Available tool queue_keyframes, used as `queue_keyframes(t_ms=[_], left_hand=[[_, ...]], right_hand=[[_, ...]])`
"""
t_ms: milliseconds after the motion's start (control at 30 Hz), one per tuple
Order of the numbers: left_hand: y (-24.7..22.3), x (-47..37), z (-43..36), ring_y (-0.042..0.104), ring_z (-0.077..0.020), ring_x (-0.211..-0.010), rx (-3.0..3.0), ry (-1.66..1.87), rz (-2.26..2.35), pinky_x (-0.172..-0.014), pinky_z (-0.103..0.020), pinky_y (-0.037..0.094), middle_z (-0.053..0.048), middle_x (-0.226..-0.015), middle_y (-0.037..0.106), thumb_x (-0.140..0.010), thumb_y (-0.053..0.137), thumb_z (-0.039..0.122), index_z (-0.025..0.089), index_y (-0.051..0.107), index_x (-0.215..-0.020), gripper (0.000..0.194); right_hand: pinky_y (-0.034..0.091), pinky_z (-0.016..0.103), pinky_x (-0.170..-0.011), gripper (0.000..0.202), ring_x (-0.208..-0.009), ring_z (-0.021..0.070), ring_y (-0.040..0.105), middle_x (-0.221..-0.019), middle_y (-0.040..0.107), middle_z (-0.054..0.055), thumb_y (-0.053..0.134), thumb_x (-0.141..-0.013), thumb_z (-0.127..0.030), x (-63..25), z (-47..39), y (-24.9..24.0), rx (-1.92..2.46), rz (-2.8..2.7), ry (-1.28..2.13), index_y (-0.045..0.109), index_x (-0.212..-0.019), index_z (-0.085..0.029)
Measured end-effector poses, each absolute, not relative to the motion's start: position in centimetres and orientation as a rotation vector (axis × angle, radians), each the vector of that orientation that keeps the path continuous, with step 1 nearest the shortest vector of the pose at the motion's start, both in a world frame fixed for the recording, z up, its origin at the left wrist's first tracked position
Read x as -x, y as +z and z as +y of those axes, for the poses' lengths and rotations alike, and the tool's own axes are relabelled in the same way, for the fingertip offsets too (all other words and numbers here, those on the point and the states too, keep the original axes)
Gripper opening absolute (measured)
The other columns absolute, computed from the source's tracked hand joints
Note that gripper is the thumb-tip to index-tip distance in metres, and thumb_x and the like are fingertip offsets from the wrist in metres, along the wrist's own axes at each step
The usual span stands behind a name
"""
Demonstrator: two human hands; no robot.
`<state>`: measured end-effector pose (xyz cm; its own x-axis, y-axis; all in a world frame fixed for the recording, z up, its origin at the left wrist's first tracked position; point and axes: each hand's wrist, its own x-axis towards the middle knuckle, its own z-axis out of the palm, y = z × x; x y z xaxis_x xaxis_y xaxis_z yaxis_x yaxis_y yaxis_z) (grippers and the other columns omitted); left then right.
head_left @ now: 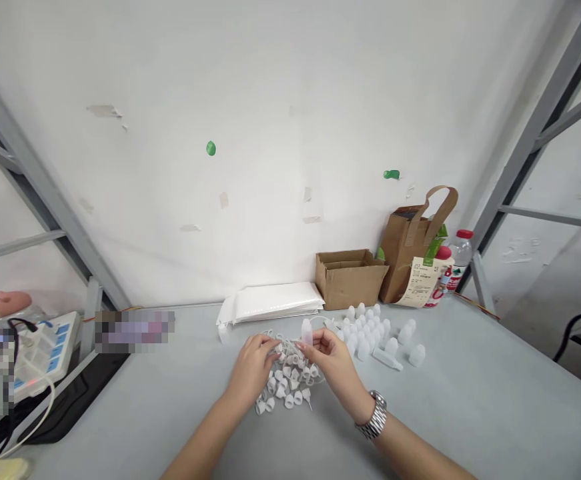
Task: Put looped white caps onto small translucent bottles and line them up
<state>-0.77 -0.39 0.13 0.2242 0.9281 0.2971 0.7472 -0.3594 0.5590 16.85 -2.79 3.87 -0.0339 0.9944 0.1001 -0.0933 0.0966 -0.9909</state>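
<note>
My right hand (pixel 333 360) pinches a small translucent plastic bottle (pixel 307 331) upright between thumb and fingers. To its left, my left hand (pixel 253 363) is curled at the edge of a heap of white plastic caps (pixel 290 380), several with thin tubes or stems. Its thumb and fingertips come close together over the heap; what they grip cannot be made out against the white parts. Right of my right hand stand several more translucent bottles (pixel 363 333) in a cluster, and one bottle (pixel 387 359) lies on its side.
Behind the heap lie white padded envelopes (pixel 275 301). An open cardboard box (pixel 353 280), a brown paper bag (pixel 400 247) with a receipt, and a red-capped bottle (pixel 463 248) stand along the wall. A power strip (pixel 50 353) with cables is at the left.
</note>
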Motion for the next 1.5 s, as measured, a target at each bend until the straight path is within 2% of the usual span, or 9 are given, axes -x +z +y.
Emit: queue_keyframes(t_ms=[333, 500, 667, 800, 933, 1200, 1333, 1500], left_hand=[[0.4, 0.6, -0.4, 0.053, -0.025, -0.091, -2.088, 0.918, 1.505, -0.083, -0.039, 0.039, -0.006, -0.088, 0.063, -0.075, 0.05, 0.022, 0.022, 0.061, -0.083, 0.014], [1.7, 0.5, -0.3, 0.057, -0.0223, -0.088, -1.694, 1.182, 1.397, -0.084, -0.039, 0.041, -0.006, -0.087, 0.065, -0.073, 0.054, 0.031, 0.019, 0.06, -0.081, 0.015], [3.0, 0.2, -0.6, 0.061, -0.0177, -0.075, -1.152, 1.301, 1.118, -0.073, -0.032, 0.047, -0.003, -0.077, 0.065, -0.061, 0.069, 0.034, 0.015, 0.061, -0.082, 0.029], [3.2, -0.1, -1.0, 0.059, -0.0145, -0.066, -1.147, 1.243, 1.105, -0.061, -0.025, 0.046, -0.003, -0.073, 0.066, -0.056, 0.073, 0.03, 0.015, 0.065, -0.073, 0.024], [3.2, -0.1, -0.9, 0.057, -0.0133, -0.063, -1.158, 1.235, 1.125, -0.054, -0.022, 0.042, -0.002, -0.069, 0.066, -0.054, 0.074, 0.026, 0.016, 0.066, -0.073, 0.023], [3.3, -0.4, -1.1, 0.058, -0.0136, -0.069, -0.976, 1.292, 1.056, -0.068, -0.025, 0.044, -0.001, -0.071, 0.067, -0.049, 0.078, 0.027, 0.016, 0.066, -0.07, 0.026], [3.0, -0.8, -1.4, 0.059, -0.0123, -0.07, -0.739, 1.263, 0.961, -0.073, -0.026, 0.044, -0.002, -0.075, 0.066, -0.049, 0.079, 0.028, 0.015, 0.066, -0.071, 0.029], [2.8, -1.2, -1.7, 0.061, -0.0135, -0.072, -0.62, 1.276, 0.875, -0.076, -0.028, 0.045, -0.003, -0.075, 0.066, -0.05, 0.08, 0.022, 0.015, 0.066, -0.076, 0.03]], right_hand=[[0.043, 0.025, -0.056, 0.03, -0.058, 0.0128, 0.053, -0.061, 0.057, -0.003, 0.07, -0.061, -0.042, -16.5, -2.9, 3.5, 1.045, -1.24, 1.255, 0.056, -0.07, -0.017], [0.042, 0.025, -0.056, 0.03, -0.059, 0.013, 0.053, -0.063, 0.058, -0.002, 0.069, -0.062, -0.043, -16.5, -3.1, 3.8, 1.046, -1.263, 1.263, 0.058, -0.071, -0.016], [0.043, 0.025, -0.059, 0.031, -0.065, 0.0147, 0.054, -0.071, 0.062, 0.001, 0.06, -0.072, -0.046, -16.5, -3.4, 3.6, 1.076, -1.373, 1.199, 0.062, -0.078, -0.016], [0.043, 0.026, -0.061, 0.029, -0.068, 0.0154, 0.054, -0.075, 0.062, 0.002, 0.058, -0.074, -0.044, -16.4, -3.5, 3.5, 1.122, -1.469, 1.058, 0.064, -0.081, -0.017], [0.042, 0.026, -0.061, 0.021, -0.065, 0.0144, 0.052, -0.073, 0.058, 0.001, 0.06, -0.074, -0.039, -16.3, -3.6, 3.4, 1.167, -1.568, 0.938, 0.064, -0.077, -0.018], [0.043, 0.028, -0.064, 0.01, -0.069, 0.0158, 0.051, -0.075, 0.054, 0.002, 0.058, -0.078, -0.026, -16.4, -4.0, 2.8, 1.154, -1.759, 0.673, 0.061, -0.085, -0.019], [0.044, 0.032, -0.069, 0.014, -0.077, 0.0186, 0.051, -0.082, 0.052, 0.005, 0.053, -0.081, -0.022, -16.4, -4.3, 2.5, 1.157, -1.852, 0.469, 0.059, -0.093, -0.02], [0.045, 0.032, -0.066, 0.017, -0.077, 0.0193, 0.05, -0.081, 0.049, 0.006, 0.048, -0.084, -0.02, -16.4, -4.4, 2.3, 1.162, -1.91, 0.289, 0.056, -0.098, -0.019]])
